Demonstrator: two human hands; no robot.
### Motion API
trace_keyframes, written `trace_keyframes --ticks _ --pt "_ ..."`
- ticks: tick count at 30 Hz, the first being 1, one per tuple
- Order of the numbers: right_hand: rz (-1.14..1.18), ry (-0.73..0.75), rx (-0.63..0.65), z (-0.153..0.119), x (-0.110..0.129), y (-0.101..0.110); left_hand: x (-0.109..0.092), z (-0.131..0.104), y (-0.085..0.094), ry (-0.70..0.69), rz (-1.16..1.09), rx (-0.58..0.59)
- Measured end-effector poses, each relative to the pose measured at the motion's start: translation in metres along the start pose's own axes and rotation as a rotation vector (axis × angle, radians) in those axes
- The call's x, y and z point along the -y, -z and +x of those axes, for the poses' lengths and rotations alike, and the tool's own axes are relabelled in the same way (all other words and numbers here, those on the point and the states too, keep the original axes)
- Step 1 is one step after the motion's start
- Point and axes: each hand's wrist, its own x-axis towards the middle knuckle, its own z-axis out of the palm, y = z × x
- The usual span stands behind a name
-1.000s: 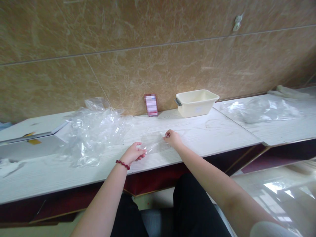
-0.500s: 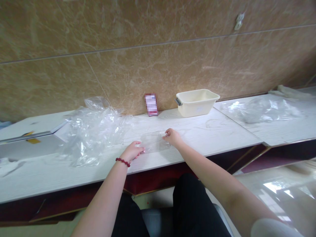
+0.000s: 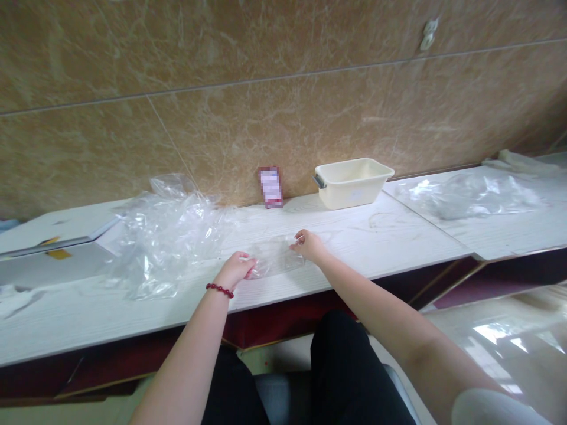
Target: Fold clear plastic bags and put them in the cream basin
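Note:
A clear plastic bag (image 3: 275,255) is spread between my two hands, low over the white counter (image 3: 354,242). At its left end, my left hand (image 3: 237,268) pinches the film between thumb and fingers; a dark red bead bracelet circles that wrist. My right hand (image 3: 309,245) grips the bag's right end with bent fingers. Left of my hands lies a big heap of crumpled clear plastic bags (image 3: 168,236).
Against the marble wall stand a cream plastic bin (image 3: 354,192) with a grey handle and a small blurred-out packet (image 3: 271,187). More clear plastic (image 3: 473,196) lies far right. A white box (image 3: 62,257) sits at the left.
My left hand has closed onto the bag's left end, and the film there is now more wrinkled. My right hand has barely moved.

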Motion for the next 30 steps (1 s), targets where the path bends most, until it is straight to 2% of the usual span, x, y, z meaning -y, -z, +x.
trace_keyframes --ticks 3,5,8,11,22,30 --pt "-0.018 -0.01 -0.008 0.0 0.001 0.0 0.0 0.007 -0.005 -0.055 -0.058 -0.157" --pt "-0.012 -0.015 -0.016 0.0 0.001 0.001 -0.003 0.01 -0.009 -0.086 -0.187 -0.275" --pt "0.014 -0.008 -0.034 0.001 -0.002 0.002 -0.009 0.014 -0.016 -0.05 -0.426 -0.352" --pt "0.037 -0.011 -0.048 0.003 -0.007 0.003 -0.015 0.018 -0.021 0.008 -0.53 -0.325" --pt "0.068 0.017 -0.067 0.008 -0.009 0.004 -0.027 0.034 -0.024 0.04 -0.678 -0.197" --pt "0.075 0.003 -0.052 0.007 -0.005 0.004 -0.025 0.035 -0.026 -0.042 -0.632 -0.177"
